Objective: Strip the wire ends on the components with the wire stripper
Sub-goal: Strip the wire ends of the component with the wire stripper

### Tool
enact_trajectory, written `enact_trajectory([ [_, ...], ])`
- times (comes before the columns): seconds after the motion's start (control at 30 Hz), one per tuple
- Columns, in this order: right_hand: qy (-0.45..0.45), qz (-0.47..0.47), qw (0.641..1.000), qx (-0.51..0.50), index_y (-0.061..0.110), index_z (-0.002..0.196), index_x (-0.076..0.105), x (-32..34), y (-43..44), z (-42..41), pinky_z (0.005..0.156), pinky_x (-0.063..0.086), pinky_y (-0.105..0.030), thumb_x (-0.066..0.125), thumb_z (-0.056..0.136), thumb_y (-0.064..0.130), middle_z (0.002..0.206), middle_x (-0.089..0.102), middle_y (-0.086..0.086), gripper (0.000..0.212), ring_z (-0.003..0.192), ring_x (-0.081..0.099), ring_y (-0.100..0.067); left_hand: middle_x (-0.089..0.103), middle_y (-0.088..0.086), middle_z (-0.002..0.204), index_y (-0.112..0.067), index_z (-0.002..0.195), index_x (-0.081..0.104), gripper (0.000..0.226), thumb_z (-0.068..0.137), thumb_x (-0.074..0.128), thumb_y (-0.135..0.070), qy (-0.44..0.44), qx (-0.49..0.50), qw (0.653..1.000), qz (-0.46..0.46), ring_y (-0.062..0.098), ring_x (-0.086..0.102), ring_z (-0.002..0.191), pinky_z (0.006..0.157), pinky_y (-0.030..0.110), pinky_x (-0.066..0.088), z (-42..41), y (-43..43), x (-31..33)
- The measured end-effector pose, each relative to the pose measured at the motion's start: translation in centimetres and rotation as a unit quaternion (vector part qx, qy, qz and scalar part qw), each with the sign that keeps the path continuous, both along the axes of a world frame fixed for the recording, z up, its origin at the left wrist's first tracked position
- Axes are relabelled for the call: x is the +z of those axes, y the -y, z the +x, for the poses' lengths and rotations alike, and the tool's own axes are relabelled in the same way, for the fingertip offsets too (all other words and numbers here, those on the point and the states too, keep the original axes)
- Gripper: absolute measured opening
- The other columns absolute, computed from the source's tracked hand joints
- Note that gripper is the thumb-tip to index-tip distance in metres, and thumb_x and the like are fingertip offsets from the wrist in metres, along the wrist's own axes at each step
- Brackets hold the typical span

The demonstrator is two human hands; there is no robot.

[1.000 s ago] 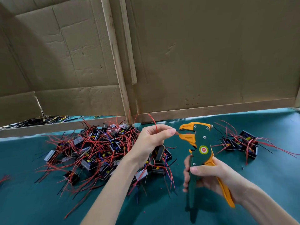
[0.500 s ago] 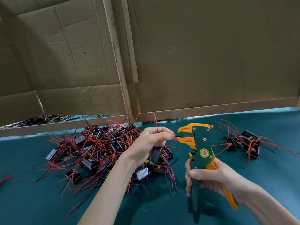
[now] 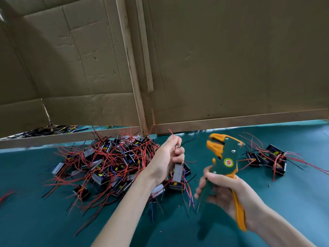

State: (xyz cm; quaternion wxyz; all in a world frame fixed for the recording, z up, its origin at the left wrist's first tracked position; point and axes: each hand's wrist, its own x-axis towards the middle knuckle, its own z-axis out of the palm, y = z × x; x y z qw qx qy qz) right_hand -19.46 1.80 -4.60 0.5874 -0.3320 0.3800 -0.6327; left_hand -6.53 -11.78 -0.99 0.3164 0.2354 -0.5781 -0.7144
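Seemingly between strips: the left hand (image 3: 164,157) pinches the wires (image 3: 172,134) of a dangling component (image 3: 178,172) beside the wire stripper (image 3: 225,158), gripped in the right hand (image 3: 226,192); next, a wire end must enter its parted jaws.

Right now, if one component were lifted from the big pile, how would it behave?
Likely snags: red wires in the pile interlace, so neighbours may drag along. The wires look floppy; the component under the left hand seemingly hangs by them.
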Motion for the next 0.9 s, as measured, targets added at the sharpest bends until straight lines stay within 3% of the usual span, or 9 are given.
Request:
enact_trajectory([
  [0.13, 0.031, -0.032, 0.998, -0.034, 0.004, 0.081, 0.066, 0.6, 0.2, -1.9, 0.065, 0.058, -0.043, 0.067, 0.071, 0.007, 0.077, 0.060, -0.021, 0.011, 0.069, 0.065, -0.033, 0.025, 0.003, 0.067, -0.015, 0.086, 0.054, 0.033, 0.106, 0.030, -0.025, 0.107, 0.085, 0.964, -0.228, 0.013, 0.023, 0.057, 0.057, 0.020, 0.026, 0.5, 0.6, 0.5],
  [0.23, -0.010, -0.042, 0.998, -0.038, 0.005, 0.081, 0.067, 0.7, 0.2, -2.8, 0.066, 0.057, -0.043, 0.072, 0.069, 0.004, 0.077, 0.060, -0.022, 0.012, 0.070, 0.064, -0.034, 0.034, 0.006, 0.068, -0.026, 0.105, 0.068, 0.028, 0.103, 0.040, -0.018, 0.121, 0.076, 0.943, -0.302, 0.012, 0.039, 0.055, 0.065, 0.015, 0.043, 0.8, 0.9, 0.9],
  [0.33, -0.056, -0.045, 0.997, -0.016, 0.005, 0.081, 0.067, 0.4, 0.2, -2.8, 0.068, 0.056, -0.044, 0.072, 0.070, 0.012, 0.078, 0.060, -0.024, 0.014, 0.072, 0.064, -0.036, 0.046, -0.009, 0.073, -0.030, 0.106, 0.069, 0.029, 0.093, 0.058, -0.006, 0.078, 0.085, 0.939, -0.323, 0.006, 0.051, 0.050, 0.065, 0.016, 0.046, 0.8, 0.7, 1.0],
  [0.43, -0.082, -0.042, 0.996, 0.018, 0.004, 0.084, 0.067, -0.1, 0.2, -2.4, 0.070, 0.055, -0.047, 0.076, 0.072, 0.012, 0.078, 0.061, -0.026, 0.017, 0.072, 0.063, -0.038, 0.054, -0.009, 0.061, -0.022, 0.093, 0.075, 0.023, 0.084, 0.068, -0.001, 0.035, 0.085, 0.947, -0.309, 0.008, 0.044, 0.045, 0.049, 0.016, 0.040, 0.5, 0.2, 1.3],
  [0.53, -0.093, -0.035, 0.994, 0.043, 0.004, 0.085, 0.068, -0.4, 0.3, -2.0, 0.072, 0.054, -0.050, 0.081, 0.068, 0.017, 0.078, 0.062, -0.026, 0.025, 0.073, 0.063, -0.038, 0.056, -0.013, 0.053, -0.016, 0.086, 0.075, 0.014, 0.083, 0.070, -0.003, 0.014, 0.073, 0.944, -0.321, 0.001, 0.042, 0.045, 0.047, 0.010, 0.035, 0.6, -0.4, 1.7],
  [0.6, -0.095, -0.032, 0.994, 0.051, 0.004, 0.086, 0.068, -0.4, 0.2, -1.9, 0.073, 0.054, -0.051, 0.083, 0.067, 0.017, 0.078, 0.062, -0.027, 0.027, 0.073, 0.063, -0.039, 0.057, -0.018, 0.056, -0.015, 0.087, 0.075, 0.008, 0.084, 0.070, -0.009, 0.022, 0.072, 0.937, -0.342, -0.002, 0.045, 0.051, 0.053, 0.007, 0.035, 0.6, -0.6, 1.9],
  [0.7, -0.106, -0.032, 0.992, 0.059, 0.003, 0.086, 0.068, -0.3, 0.2, -1.9, 0.073, 0.054, -0.051, 0.087, 0.064, 0.020, 0.078, 0.062, -0.028, 0.034, 0.074, 0.063, -0.040, 0.049, -0.017, 0.062, -0.022, 0.086, 0.078, 0.008, 0.082, 0.073, -0.017, 0.063, 0.087, 0.924, -0.368, 0.005, 0.042, 0.060, 0.061, 0.014, 0.035, 0.7, -0.6, 2.1],
  [0.9, -0.125, -0.035, 0.989, 0.069, 0.003, 0.088, 0.067, -0.2, 0.0, -2.1, 0.075, 0.054, -0.049, 0.088, 0.066, 0.023, 0.080, 0.063, -0.026, 0.036, 0.076, 0.063, -0.042, 0.045, -0.020, 0.063, -0.031, 0.085, 0.076, 0.017, 0.082, 0.074, -0.014, 0.114, 0.085, 0.898, -0.417, 0.002, 0.040, 0.058, 0.060, 0.013, 0.033, 1.1, -1.1, 2.9],
])
